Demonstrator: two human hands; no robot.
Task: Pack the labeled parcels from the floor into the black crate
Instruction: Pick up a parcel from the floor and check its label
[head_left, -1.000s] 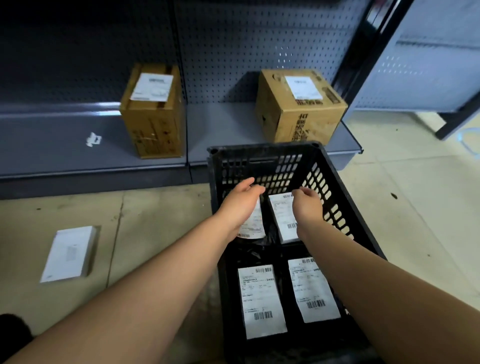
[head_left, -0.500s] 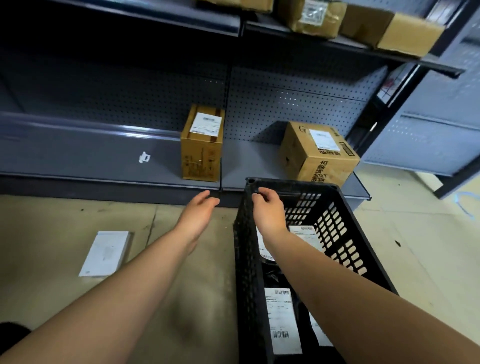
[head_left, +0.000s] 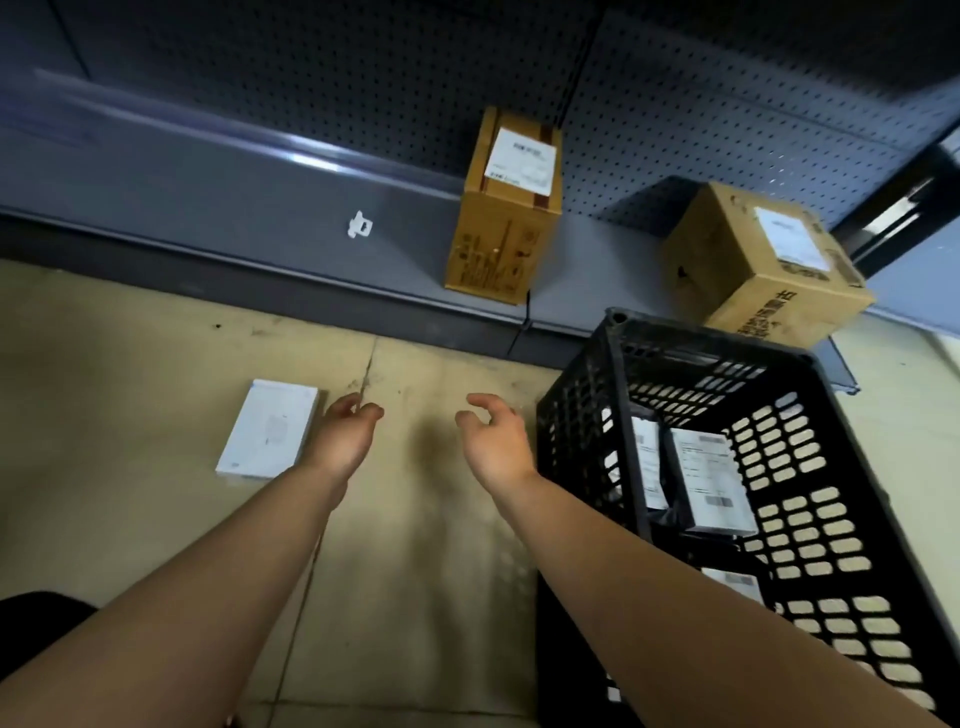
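A flat white parcel (head_left: 268, 435) lies on the tan floor at the left. My left hand (head_left: 347, 435) hovers just right of it, fingers loosely curled, holding nothing. My right hand (head_left: 493, 435) hangs over bare floor between the parcel and the black crate (head_left: 618, 358), also loosely curled and holding nothing. The crate stands at the right and holds several dark parcels with white labels (head_left: 711, 478).
A grey low shelf (head_left: 234, 208) with a pegboard back runs along the floor's far edge. Two labeled cardboard boxes (head_left: 506, 208) (head_left: 769, 265) sit on it, the right one just behind the crate. A small white tag (head_left: 360, 224) lies on the shelf.
Both hands came out of the crate and moved left over the floor; my right hand let go of the crate rim. The view swung left and down toward the white parcel.
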